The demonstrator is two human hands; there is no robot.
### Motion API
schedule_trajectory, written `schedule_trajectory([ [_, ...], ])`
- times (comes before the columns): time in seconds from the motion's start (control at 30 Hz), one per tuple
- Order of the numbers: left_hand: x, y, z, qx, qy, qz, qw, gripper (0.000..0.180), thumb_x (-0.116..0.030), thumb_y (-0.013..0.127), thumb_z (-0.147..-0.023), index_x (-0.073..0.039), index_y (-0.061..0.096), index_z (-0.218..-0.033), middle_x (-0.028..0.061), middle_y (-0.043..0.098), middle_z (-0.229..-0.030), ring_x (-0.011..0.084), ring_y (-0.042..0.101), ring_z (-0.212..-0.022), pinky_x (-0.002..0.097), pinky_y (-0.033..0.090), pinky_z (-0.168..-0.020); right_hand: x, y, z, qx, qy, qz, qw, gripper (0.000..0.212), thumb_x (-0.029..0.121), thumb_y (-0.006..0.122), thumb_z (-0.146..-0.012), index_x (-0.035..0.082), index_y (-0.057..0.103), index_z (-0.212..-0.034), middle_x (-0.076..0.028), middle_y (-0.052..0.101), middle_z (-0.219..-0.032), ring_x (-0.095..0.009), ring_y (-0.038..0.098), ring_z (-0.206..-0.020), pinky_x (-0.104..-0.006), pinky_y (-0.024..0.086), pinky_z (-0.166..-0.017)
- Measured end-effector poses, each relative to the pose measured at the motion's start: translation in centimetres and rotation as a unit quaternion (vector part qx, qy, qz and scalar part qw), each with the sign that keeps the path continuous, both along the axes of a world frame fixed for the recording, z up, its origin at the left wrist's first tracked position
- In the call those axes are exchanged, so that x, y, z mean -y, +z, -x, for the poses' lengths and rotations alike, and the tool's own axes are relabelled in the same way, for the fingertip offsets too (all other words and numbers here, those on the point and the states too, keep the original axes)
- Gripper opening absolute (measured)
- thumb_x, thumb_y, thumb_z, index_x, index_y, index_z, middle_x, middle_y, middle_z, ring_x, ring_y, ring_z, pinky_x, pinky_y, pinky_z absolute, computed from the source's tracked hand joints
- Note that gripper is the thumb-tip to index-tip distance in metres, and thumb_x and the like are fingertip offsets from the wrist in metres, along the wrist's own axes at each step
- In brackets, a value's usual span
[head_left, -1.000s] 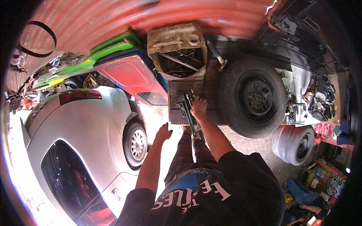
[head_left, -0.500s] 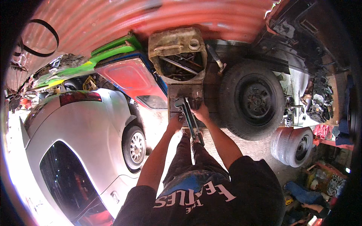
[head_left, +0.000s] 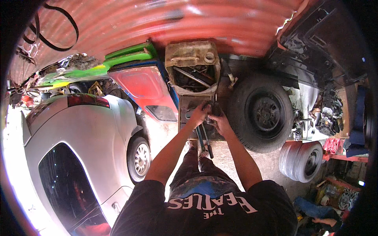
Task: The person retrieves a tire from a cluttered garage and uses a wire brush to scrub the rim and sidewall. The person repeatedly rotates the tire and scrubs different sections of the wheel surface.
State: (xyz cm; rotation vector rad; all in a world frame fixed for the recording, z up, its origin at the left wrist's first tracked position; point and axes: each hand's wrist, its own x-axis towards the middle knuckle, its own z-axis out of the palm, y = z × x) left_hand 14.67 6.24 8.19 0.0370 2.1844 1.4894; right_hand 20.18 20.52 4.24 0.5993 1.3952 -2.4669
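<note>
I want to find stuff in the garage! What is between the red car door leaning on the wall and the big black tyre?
In the head view, between the red car door and the big black tyre stands a dirty cut-open plastic jerrycan holding tools, with both hands, left hand and right hand, gripping long-handled pliers.

Long-handled pliers point(head_left: 204, 135) — dark, blue-gripped handles hanging down — held upright over a grimy metal box point(head_left: 189, 118).

A tyre point(head_left: 263, 112) stands on the gritty floor point(head_left: 232, 157).
</note>
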Motion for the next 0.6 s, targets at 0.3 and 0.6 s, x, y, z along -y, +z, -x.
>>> schedule_trajectory([
  [0.3,6.2,-6.5,10.3,-0.371,-0.146,0.431,0.809,0.062,-0.044,0.066,-0.082,-0.007,0.051,-0.129,0.0164,0.056,-0.124,0.0361,0.050,-0.120,0.0562,0.038,-0.100,0.4,2.3,6.9,-0.071,0.114,-0.112,0.985,0.040,0.004,0.070,-0.083,0.005,0.055,-0.120,-0.006,0.066,-0.104,-0.020,0.066,-0.093,-0.0384,0.057,-0.077],
  [0.6,5.9,-7.1,11.4,-0.250,-0.193,0.500,0.806,0.071,-0.046,0.062,-0.082,-0.011,0.044,-0.142,0.0145,0.046,-0.141,0.0344,0.034,-0.137,0.0644,0.012,-0.114,0.9,-0.4,18.8,0.019,0.138,-0.217,0.966,0.021,0.017,0.070,-0.087,0.006,0.064,-0.103,-0.003,0.062,-0.075,-0.013,0.057,-0.059,-0.0311,0.049,-0.052],
])
